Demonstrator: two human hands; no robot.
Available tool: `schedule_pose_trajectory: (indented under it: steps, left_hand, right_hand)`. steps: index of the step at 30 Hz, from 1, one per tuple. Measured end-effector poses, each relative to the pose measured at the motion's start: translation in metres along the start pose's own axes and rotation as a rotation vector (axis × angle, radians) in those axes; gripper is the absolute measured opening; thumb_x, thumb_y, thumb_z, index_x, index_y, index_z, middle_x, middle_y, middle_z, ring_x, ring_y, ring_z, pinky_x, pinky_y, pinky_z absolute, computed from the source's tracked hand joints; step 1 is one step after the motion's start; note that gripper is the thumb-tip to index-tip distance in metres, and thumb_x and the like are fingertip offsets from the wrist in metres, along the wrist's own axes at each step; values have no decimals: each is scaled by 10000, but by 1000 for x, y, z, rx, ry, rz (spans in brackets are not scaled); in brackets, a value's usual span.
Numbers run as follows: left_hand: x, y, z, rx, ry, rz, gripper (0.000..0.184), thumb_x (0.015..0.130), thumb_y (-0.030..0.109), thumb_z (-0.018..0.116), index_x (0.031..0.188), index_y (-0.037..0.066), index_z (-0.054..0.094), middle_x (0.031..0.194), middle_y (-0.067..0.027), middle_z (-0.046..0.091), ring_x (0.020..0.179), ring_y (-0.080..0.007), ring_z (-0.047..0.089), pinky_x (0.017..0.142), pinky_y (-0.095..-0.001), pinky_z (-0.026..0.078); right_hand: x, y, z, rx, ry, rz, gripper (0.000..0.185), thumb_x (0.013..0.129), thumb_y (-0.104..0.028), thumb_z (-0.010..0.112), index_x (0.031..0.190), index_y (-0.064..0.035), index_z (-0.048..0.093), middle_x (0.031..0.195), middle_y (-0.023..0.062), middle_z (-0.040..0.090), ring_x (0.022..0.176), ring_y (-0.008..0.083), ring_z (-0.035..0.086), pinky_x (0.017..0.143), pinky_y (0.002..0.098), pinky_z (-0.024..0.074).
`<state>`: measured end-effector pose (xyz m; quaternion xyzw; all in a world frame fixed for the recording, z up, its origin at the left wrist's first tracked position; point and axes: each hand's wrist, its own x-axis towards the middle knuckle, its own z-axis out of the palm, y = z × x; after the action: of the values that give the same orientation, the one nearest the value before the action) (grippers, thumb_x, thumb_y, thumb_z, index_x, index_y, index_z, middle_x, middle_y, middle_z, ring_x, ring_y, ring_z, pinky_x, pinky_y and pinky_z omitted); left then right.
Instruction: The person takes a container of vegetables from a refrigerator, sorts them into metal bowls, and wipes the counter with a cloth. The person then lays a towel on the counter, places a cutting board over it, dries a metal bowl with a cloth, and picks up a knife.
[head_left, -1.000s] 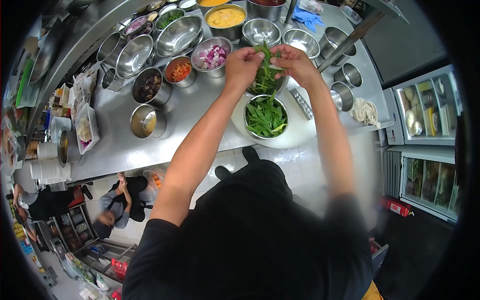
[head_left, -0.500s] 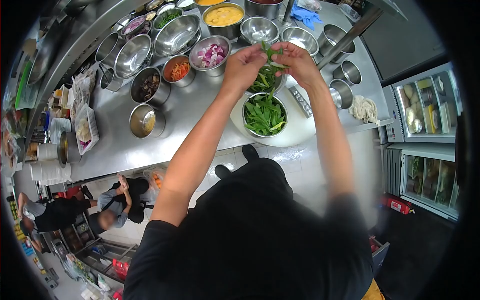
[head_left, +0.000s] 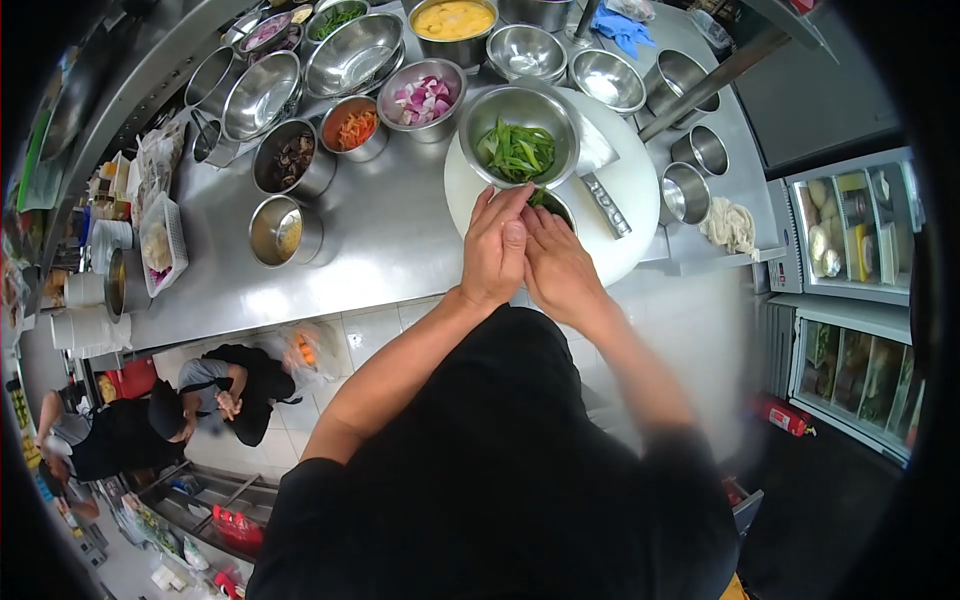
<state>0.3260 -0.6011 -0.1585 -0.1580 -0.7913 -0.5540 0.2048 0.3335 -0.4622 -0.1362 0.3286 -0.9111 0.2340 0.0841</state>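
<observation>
My left hand (head_left: 492, 250) and my right hand (head_left: 563, 268) lie side by side over the near steel bowl (head_left: 573, 208), fingers stretched out and close together. They cover most of its green leaves (head_left: 543, 199). Just beyond them a larger steel bowl (head_left: 520, 100) holds more cut greens (head_left: 517, 150). Both bowls stand on a round white cutting board (head_left: 640, 190). To the right of the bowls a cleaver (head_left: 606, 205) lies flat on the board, its handle toward me.
Left of the board stand pots of chopped onion (head_left: 424, 100), shredded carrot (head_left: 356, 129) and dark pieces (head_left: 294, 158). Steel cups (head_left: 685, 193) and a cloth (head_left: 731, 224) sit at right, under a slanting metal post (head_left: 715, 85). Two people (head_left: 236, 385) are at lower left.
Both hands have come down toward me from above the far bowl, where they pinched a green leaf, to the near bowl. Their fingers have straightened, and the far bowl is now uncovered.
</observation>
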Motion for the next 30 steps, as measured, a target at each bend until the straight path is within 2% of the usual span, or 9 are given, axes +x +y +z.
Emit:
schedule_pose_trajectory:
  steps: [5, 8, 9, 14, 18, 19, 21, 25, 30]
  left_hand:
    - [-5, 5, 5, 192, 316, -157, 392, 980, 207, 389, 1258, -45, 503, 1112, -238, 595, 1133, -339, 533, 1054, -436, 310]
    - [-10, 2, -20, 160, -32, -765, 272, 919, 186, 532, 1097, -20, 544, 987, -176, 640, 828, -257, 644, 760, -338, 491]
    - [-12, -1, -21, 161, 13, -674, 215, 884, 187, 564, 968, -3, 509, 881, -208, 641, 745, -375, 633, 705, -431, 488]
    - [-8, 2, -28, 198, -27, -711, 166, 871, 122, 564, 953, 1, 486, 838, -245, 629, 766, -428, 622, 702, -459, 477]
    - [-13, 0, -38, 147, 29, -748, 147, 866, 94, 563, 949, 3, 484, 853, -249, 631, 780, -427, 623, 699, -446, 482]
    - [-15, -2, -41, 149, 35, -749, 147, 866, 94, 563, 949, 3, 484, 853, -249, 631, 780, -427, 623, 699, -446, 482]
    - [-20, -8, -47, 104, 55, -768, 149, 861, 90, 569, 943, -2, 485, 840, -229, 630, 774, -379, 638, 687, -412, 493]
    - [-27, -9, -70, 78, 129, -808, 147, 861, 80, 578, 928, -8, 482, 830, -175, 626, 700, -249, 651, 619, -346, 511]
    - [-14, 6, -84, 45, 171, -905, 147, 874, 84, 572, 921, -10, 469, 849, -175, 628, 479, -172, 587, 432, -320, 468]
  right_hand:
    - [7, 9, 16, 37, -223, 91, 461, 897, -192, 493, 1272, 76, 488, 1314, 268, 486, 1243, 412, 447, 1063, 455, 333]
    - [7, 3, 13, 19, -206, 120, 446, 894, -202, 528, 1297, -12, 502, 1343, 227, 474, 1252, 393, 439, 1053, 420, 362]
    - [9, 0, 6, 22, -220, 113, 446, 894, -202, 528, 1297, -12, 502, 1343, 227, 474, 1252, 393, 439, 1053, 420, 362]
    - [45, -4, -48, 371, -142, 189, 381, 771, -169, 700, 1090, 23, 623, 1103, 230, 617, 992, 381, 601, 856, 404, 491]
    - [90, 40, -34, 336, 1, 320, 113, 821, -118, 638, 887, -32, 669, 793, 120, 681, 707, 229, 662, 642, 318, 520]
    - [102, 65, -13, 235, -9, 363, 137, 817, -123, 631, 925, -40, 655, 800, 139, 677, 730, 272, 663, 664, 346, 529]
    - [120, 92, 23, -180, -114, 372, 217, 805, -136, 629, 1008, -58, 632, 841, 170, 674, 784, 326, 660, 703, 387, 535]
    - [135, 97, 34, -255, -345, 365, 317, 809, -147, 611, 1108, -42, 588, 924, 191, 671, 853, 349, 657, 755, 433, 540]
    - [126, 63, -32, 531, -297, 305, 288, 748, -95, 696, 1022, -38, 627, 925, 132, 675, 826, 211, 657, 747, 321, 522]
